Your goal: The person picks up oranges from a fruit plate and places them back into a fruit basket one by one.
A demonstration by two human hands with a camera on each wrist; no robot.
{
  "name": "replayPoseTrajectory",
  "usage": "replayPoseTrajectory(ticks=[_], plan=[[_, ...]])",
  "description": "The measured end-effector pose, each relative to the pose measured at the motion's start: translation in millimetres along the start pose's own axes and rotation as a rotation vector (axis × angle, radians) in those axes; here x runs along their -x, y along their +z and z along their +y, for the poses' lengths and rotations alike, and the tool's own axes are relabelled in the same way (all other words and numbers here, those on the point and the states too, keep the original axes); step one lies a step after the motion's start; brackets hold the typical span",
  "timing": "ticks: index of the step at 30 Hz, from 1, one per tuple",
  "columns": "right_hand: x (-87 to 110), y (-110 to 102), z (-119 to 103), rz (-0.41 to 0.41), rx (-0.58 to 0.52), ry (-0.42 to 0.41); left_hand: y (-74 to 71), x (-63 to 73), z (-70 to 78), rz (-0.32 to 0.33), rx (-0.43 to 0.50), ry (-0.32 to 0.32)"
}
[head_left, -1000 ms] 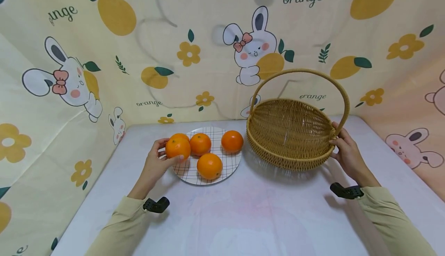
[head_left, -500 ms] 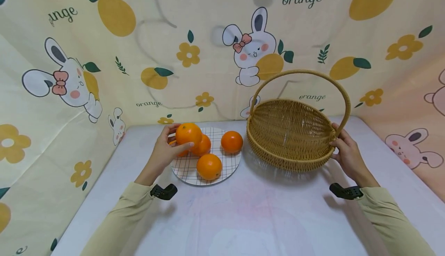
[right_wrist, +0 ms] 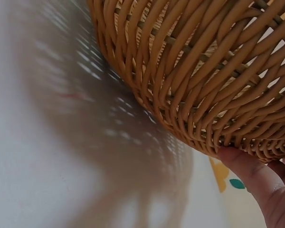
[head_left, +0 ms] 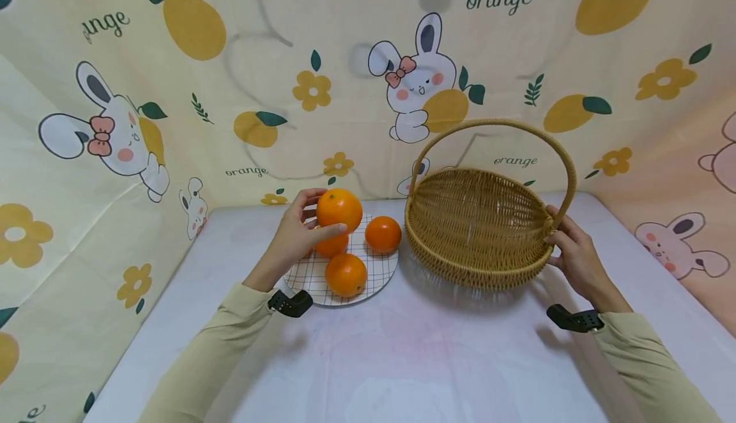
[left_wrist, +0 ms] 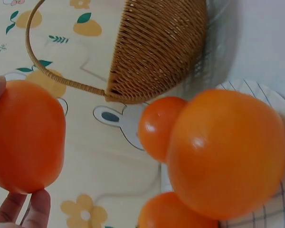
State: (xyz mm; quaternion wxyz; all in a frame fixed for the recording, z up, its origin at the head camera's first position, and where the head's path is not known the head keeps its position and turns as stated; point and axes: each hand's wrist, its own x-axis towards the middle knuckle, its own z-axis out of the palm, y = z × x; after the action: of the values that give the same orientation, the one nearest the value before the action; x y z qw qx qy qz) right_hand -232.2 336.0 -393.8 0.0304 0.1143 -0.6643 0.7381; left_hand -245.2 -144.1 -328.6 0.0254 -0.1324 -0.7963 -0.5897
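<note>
My left hand [head_left: 296, 231] holds an orange [head_left: 339, 211] between thumb and fingers, raised above a round white plate [head_left: 379, 282] with a dark grid pattern. On the plate lie several more oranges, among them a front orange [head_left: 346, 275] and a right-hand orange [head_left: 383, 234]. Another orange [head_left: 331, 246] is partly covered by the held one and my thumb. In the left wrist view the held orange [left_wrist: 28, 137] is at the left. My right hand [head_left: 577, 257] grips a wicker basket [head_left: 477, 231] at its right end, below the handle. The basket tilts, its opening facing me.
A white-covered table [head_left: 425, 359] lies under everything. Behind it and at the sides hangs a yellowish cloth [head_left: 345, 20] printed with rabbits, oranges and flowers. The basket's arched handle [head_left: 500, 123] rises above its opening, close to the back cloth.
My left hand has lifted the orange from the plate's left side and carried it up and to the right. The basket has dipped slightly in my right hand's grip.
</note>
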Motion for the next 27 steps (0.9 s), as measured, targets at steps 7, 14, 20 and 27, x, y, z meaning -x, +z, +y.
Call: replayPoseTrajectory(ticks=[7,14,20,27], plan=[[3.3,1,-2,-0.027,0.014,-0.007,16.4,-16.2,11.8,-0.04,0.023,0.046],[9.0,2,-3,-0.044,0.003,-0.019,31.6,-31.4,20.9,-0.154,0.034,0.058],[10.3,3,-3,-0.057,-0.012,-0.023,48.7,-41.2,27.7,-0.289,0.043,0.111],[11.3,4,-2,-0.043,-0.015,-0.019,76.0,-56.3,33.9,-0.352,0.048,0.142]])
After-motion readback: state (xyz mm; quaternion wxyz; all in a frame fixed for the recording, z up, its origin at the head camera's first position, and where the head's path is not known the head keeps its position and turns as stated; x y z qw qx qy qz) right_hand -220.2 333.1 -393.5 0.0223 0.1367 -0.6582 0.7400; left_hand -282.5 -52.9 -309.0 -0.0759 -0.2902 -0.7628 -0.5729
